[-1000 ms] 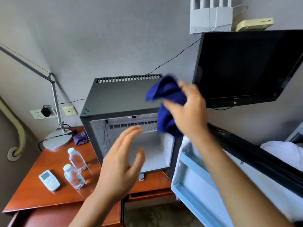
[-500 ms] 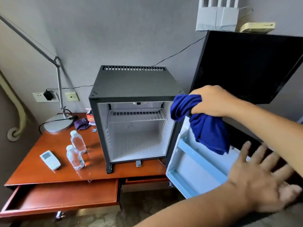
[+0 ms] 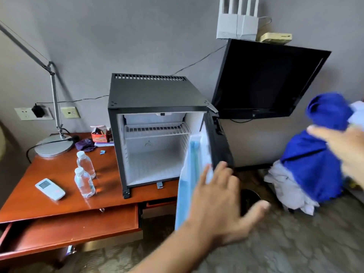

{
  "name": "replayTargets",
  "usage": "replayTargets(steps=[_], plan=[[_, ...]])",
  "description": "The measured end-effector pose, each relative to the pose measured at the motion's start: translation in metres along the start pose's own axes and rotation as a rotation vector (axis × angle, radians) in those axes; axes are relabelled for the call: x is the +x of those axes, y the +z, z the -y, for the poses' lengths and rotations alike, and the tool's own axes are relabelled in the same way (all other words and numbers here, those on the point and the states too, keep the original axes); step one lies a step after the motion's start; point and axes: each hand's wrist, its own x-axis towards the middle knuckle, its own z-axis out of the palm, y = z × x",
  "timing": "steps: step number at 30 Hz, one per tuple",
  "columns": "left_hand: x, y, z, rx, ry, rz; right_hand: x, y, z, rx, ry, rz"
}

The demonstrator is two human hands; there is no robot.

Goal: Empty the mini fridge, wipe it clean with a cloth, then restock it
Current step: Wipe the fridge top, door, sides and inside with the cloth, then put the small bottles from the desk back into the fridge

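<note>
While the right hand [image 3: 348,152] is gripping the blue cloth [image 3: 315,166] way off right, the spread, empty left hand [image 3: 222,203] is sitting nearer the mini fridge [image 3: 155,134] door [image 3: 192,174], fridge standing open up-left.

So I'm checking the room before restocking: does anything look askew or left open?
Yes. The black flat-screen TV on the wall hangs visibly tilted, and the red-brown wooden desk's drawer is pulled out. The black mini fridge stands empty, door open.
</note>
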Motion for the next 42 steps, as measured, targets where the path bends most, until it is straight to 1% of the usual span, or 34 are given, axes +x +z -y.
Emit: replayTargets(steps=[1, 2, 3, 4, 5, 7, 10, 13, 15, 17, 19, 21, 22, 24, 26, 29, 30, 31, 32, 33, 34, 35, 36, 37, 38, 39, 40, 42], plan=[[-0.010, -0.014, 0.014, 0.028, -0.014, 0.027, 0.002, 0.004, -0.022, -0.021, 0.120, 0.037], [-0.019, -0.026, 0.029, 0.058, -0.025, 0.043, 0.000, 0.017, -0.048, 0.058, 0.212, 0.143], [-0.026, -0.035, 0.044, 0.089, -0.041, 0.045, -0.007, 0.034, -0.075, 0.093, 0.303, 0.209], [-0.032, -0.042, 0.057, 0.117, -0.061, 0.044, -0.011, 0.061, -0.106, 0.098, 0.329, 0.233], [-0.037, -0.047, 0.068, 0.130, -0.084, 0.043, -0.018, 0.083, -0.126, 0.162, 0.391, 0.239], [-0.039, -0.051, 0.084, 0.112, -0.122, 0.039, -0.027, 0.133, -0.147, 0.187, 0.484, 0.251], [-0.036, -0.049, 0.095, 0.133, -0.112, -0.007, -0.002, 0.194, -0.170, 0.188, 0.526, 0.275], [-0.033, -0.043, 0.098, 0.119, -0.116, -0.067, 0.036, 0.244, -0.180, 0.029, 0.507, 0.338], [-0.031, -0.044, 0.101, 0.122, -0.132, -0.104, 0.059, 0.270, -0.183, -0.046, 0.433, 0.389], [-0.029, -0.048, 0.107, 0.145, -0.166, -0.111, 0.084, 0.295, -0.185, -0.085, 0.365, 0.500], [-0.027, -0.050, 0.109, 0.155, -0.200, -0.093, 0.101, 0.312, -0.186, -0.210, 0.287, 0.605], [-0.027, -0.051, 0.109, 0.147, -0.215, -0.078, 0.103, 0.323, -0.184, -0.325, 0.233, 0.631], [-0.028, -0.051, 0.109, 0.144, -0.215, -0.079, 0.099, 0.327, -0.182, -0.340, 0.196, 0.613], [-0.028, -0.049, 0.107, 0.145, -0.203, -0.101, 0.084, 0.327, -0.163, -0.300, 0.044, 0.544], [-0.028, -0.047, 0.108, 0.149, -0.185, -0.131, 0.068, 0.317, -0.124, -0.132, -0.139, 0.424], [-0.030, -0.044, 0.106, 0.131, -0.173, -0.154, 0.035, 0.275, -0.026, 0.155, -0.430, 0.162], [-0.029, -0.042, 0.105, 0.129, -0.166, -0.160, 0.016, 0.257, 0.014, 0.244, -0.545, 0.115], [-0.031, -0.042, 0.103, 0.122, -0.156, -0.168, -0.010, 0.239, 0.053, 0.308, -0.671, 0.120], [-0.033, -0.040, 0.100, 0.100, -0.143, -0.171, -0.038, 0.226, 0.084, 0.313, -0.793, 0.179], [-0.037, -0.040, 0.097, 0.054, -0.132, -0.172, -0.067, 0.218, 0.107, 0.253, -0.911, 0.279], [-0.040, -0.039, 0.093, -0.020, -0.125, -0.166, -0.096, 0.214, 0.125, 0.126, -1.004, 0.412], [-0.043, -0.038, 0.090, -0.110, -0.117, -0.152, -0.121, 0.213, 0.138, -0.052, -1.042, 0.568], [-0.052, -0.041, 0.087, -0.194, -0.100, -0.137, -0.147, 0.214, 0.148, -0.266, -1.027, 0.727], [-0.058, -0.041, 0.085, -0.269, -0.092, -0.123, -0.162, 0.218, 0.151, -0.488, -0.968, 0.887], [-0.070, -0.044, 0.086, -0.330, -0.084, -0.115, -0.178, 0.220, 0.150, -0.700, -0.889, 1.020], [-0.084, -0.046, 0.089, -0.363, -0.079, -0.113, -0.188, 0.221, 0.144, -0.894, -0.827, 1.119], [-0.099, -0.047, 0.095, -0.364, -0.079, -0.116, -0.192, 0.218, 0.136, -1.064, -0.801, 1.176], [-0.139, -0.049, 0.120, -0.285, -0.105, -0.115, -0.200, 0.204, 0.120, -1.318, -0.825, 1.175]])
